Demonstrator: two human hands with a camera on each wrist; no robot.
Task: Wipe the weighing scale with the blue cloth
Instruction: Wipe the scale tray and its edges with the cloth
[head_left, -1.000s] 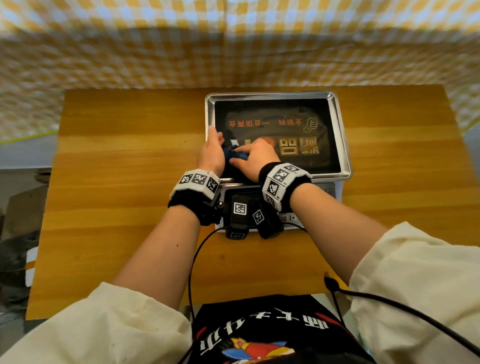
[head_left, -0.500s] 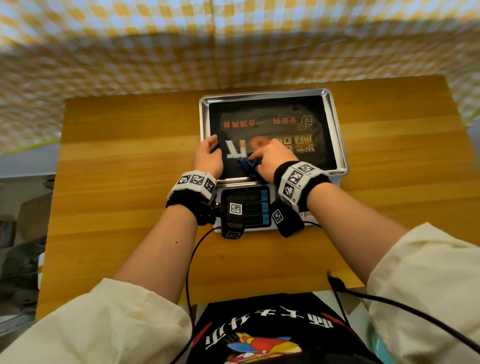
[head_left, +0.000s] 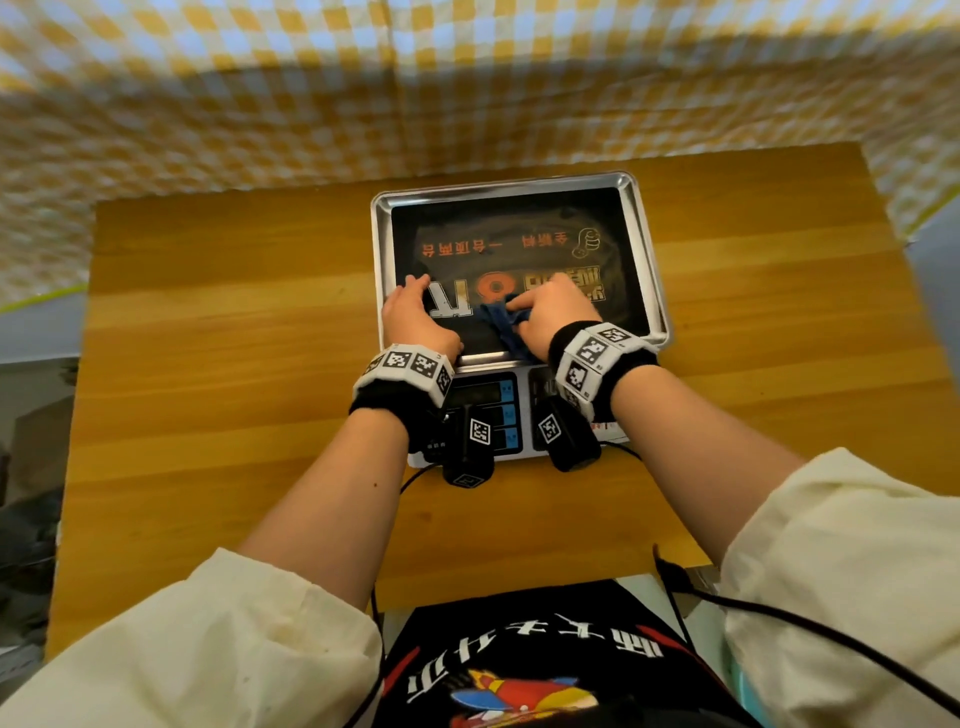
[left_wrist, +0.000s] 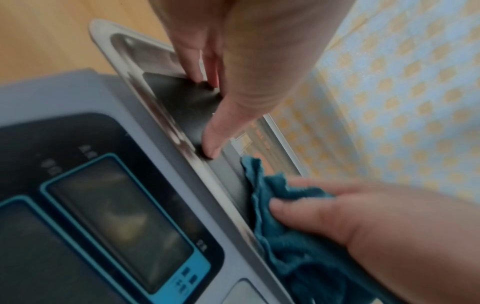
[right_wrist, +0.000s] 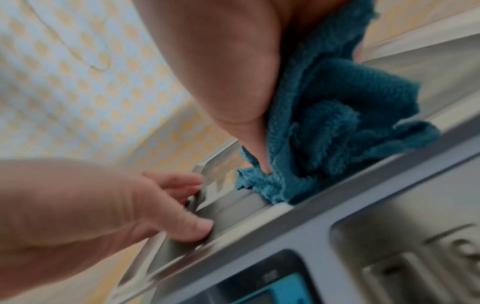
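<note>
The weighing scale, with its steel tray (head_left: 644, 249) and printed black mat, stands at the middle of the table. My right hand (head_left: 545, 312) grips the bunched blue cloth (head_left: 501, 325) and presses it on the mat by the tray's near rim. The right wrist view shows the cloth (right_wrist: 337, 115) crumpled under my palm and lapping over the rim. My left hand (head_left: 415, 317) rests on the tray's near-left corner. Its straight fingers (left_wrist: 194, 67) and thumb touch the mat there. The cloth (left_wrist: 280, 226) lies just right of that thumb.
The scale's display panel (head_left: 498, 410) with blue-framed screens faces me, partly hidden by my wrist cameras. Bare wooden table (head_left: 234, 338) lies on both sides of the scale. A yellow-checked cloth (head_left: 467, 78) hangs behind. A black cable (head_left: 779, 613) trails at my right.
My right hand has slid the blue cloth rightward across the tray's near part, away from the left hand. The left hand has stayed at the near-left corner.
</note>
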